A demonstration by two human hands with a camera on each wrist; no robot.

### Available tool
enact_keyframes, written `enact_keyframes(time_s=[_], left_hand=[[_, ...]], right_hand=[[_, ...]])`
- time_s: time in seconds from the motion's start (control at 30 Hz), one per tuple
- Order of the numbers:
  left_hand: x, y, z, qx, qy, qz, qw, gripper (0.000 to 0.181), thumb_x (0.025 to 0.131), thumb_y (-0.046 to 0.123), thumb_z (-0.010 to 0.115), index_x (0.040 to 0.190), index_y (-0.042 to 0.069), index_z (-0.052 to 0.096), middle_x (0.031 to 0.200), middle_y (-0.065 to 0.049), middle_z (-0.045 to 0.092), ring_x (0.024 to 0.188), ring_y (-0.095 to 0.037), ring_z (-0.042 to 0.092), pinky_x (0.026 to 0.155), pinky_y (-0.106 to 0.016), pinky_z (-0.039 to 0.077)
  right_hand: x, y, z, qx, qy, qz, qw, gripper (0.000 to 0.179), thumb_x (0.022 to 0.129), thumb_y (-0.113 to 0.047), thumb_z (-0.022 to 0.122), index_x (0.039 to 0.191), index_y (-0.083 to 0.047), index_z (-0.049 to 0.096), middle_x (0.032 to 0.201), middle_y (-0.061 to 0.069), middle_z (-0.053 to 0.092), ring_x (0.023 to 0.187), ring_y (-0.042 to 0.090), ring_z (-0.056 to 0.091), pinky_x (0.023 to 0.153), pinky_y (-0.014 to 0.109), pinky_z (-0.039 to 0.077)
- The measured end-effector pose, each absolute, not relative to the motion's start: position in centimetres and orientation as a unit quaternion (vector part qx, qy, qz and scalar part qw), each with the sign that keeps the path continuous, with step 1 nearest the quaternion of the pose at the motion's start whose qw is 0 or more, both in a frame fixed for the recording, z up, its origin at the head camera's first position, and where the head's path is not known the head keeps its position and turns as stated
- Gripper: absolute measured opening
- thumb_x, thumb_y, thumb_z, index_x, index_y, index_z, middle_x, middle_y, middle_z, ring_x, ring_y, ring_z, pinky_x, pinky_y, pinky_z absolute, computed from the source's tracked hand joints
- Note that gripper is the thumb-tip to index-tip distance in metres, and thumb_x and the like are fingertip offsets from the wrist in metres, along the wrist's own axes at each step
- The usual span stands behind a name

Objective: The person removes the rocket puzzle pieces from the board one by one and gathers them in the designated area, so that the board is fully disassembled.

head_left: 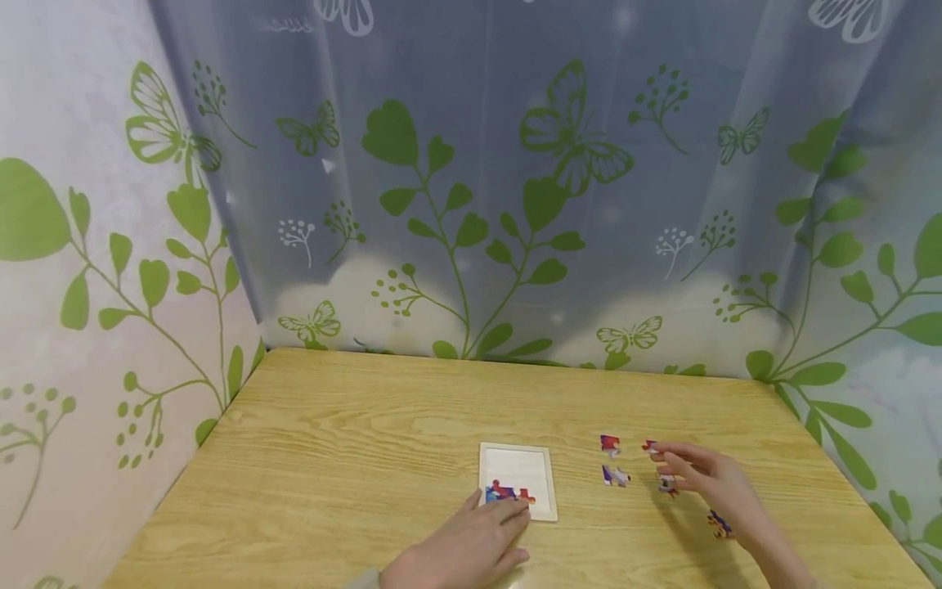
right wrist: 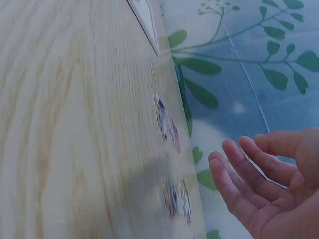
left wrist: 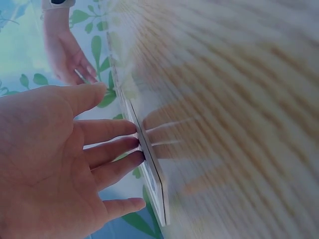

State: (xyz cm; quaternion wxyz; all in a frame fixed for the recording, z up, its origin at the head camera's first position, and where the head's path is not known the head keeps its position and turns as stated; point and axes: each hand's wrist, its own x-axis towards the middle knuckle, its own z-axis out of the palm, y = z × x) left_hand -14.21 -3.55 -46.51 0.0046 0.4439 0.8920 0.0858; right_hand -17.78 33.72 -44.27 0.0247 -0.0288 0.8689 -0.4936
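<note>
A white puzzle tray (head_left: 553, 484) lies on the table, with joined colourful jigsaw pieces (head_left: 504, 492) along its near side. My left hand (head_left: 471, 541) rests its fairly straight fingertips on the tray's near part, partly covering those pieces. In the left wrist view, the fingers of the left hand (left wrist: 65, 159) touch the tray's edge (left wrist: 158, 191). Over the loose pieces at the right hovers my right hand (head_left: 714, 487), fingers loosely bent. The right wrist view shows the right hand (right wrist: 274, 184) raised above the table, holding nothing.
Several loose jigsaw pieces lie right of the tray: a red one (head_left: 610, 444), a purple and white one (head_left: 615, 476), and one nearer me (head_left: 719, 524). Others are partly behind the right hand. A patterned curtain (head_left: 486, 245) borders the wooden table (head_left: 353, 442).
</note>
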Motion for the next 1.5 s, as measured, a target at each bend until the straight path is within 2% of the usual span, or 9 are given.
enact_keyframes(time_s=[0.37, 0.53, 0.87, 1.23, 1.5], left_hand=[[-14.1, -3.4, -46.7, 0.438, 0.894, 0.094, 0.013, 0.050, 0.107, 0.039, 0.048, 0.144, 0.007, 0.056, 0.151, -0.003, 0.052, 0.141, -0.016, 0.046, 0.111, -0.051, 0.044], [-14.2, -3.4, -46.7, 0.437, 0.894, 0.097, 0.013, 0.051, 0.107, 0.041, 0.048, 0.144, 0.007, 0.057, 0.149, -0.003, 0.054, 0.140, -0.016, 0.047, 0.111, -0.049, 0.045], [-14.4, -3.5, -46.9, 0.448, 0.890, 0.082, -0.017, 0.049, 0.106, 0.041, 0.050, 0.141, 0.007, 0.059, 0.146, -0.003, 0.056, 0.137, -0.018, 0.051, 0.111, -0.044, 0.046], [-14.3, -5.1, -46.2, 0.401, 0.913, 0.076, 0.002, 0.055, 0.105, 0.045, 0.049, 0.146, 0.008, 0.054, 0.154, -0.004, 0.048, 0.142, -0.022, 0.046, 0.113, -0.053, 0.042], [-14.3, -6.3, -46.2, 0.386, 0.918, 0.085, 0.029, 0.058, 0.105, 0.047, 0.048, 0.147, 0.008, 0.053, 0.156, -0.005, 0.046, 0.145, -0.020, 0.042, 0.113, -0.054, 0.041]], right_hand=[[-18.9, 30.2, -44.0, -0.072, 0.851, -0.516, 0.067, 0.047, 0.107, -0.029, 0.053, 0.138, 0.005, 0.057, 0.131, 0.025, 0.064, 0.109, 0.028, 0.069, 0.089, 0.038, 0.060], [-19.5, 28.6, -44.2, -0.077, 0.843, -0.527, 0.071, 0.045, 0.105, -0.029, 0.056, 0.136, 0.004, 0.059, 0.130, 0.024, 0.065, 0.108, 0.027, 0.069, 0.088, 0.037, 0.060], [-20.2, 25.9, -44.9, -0.115, 0.829, -0.541, 0.084, 0.045, 0.105, -0.027, 0.056, 0.135, 0.007, 0.059, 0.126, 0.026, 0.066, 0.109, 0.039, 0.068, 0.086, 0.039, 0.061], [-20.6, 23.2, -46.1, -0.180, 0.819, -0.537, 0.094, 0.037, 0.105, -0.018, 0.056, 0.127, 0.011, 0.063, 0.118, 0.027, 0.069, 0.103, 0.033, 0.072, 0.082, 0.036, 0.062], [-20.6, 20.8, -46.4, -0.195, 0.819, -0.529, 0.109, 0.034, 0.103, -0.016, 0.059, 0.125, 0.009, 0.066, 0.116, 0.025, 0.071, 0.103, 0.035, 0.071, 0.079, 0.031, 0.062]])
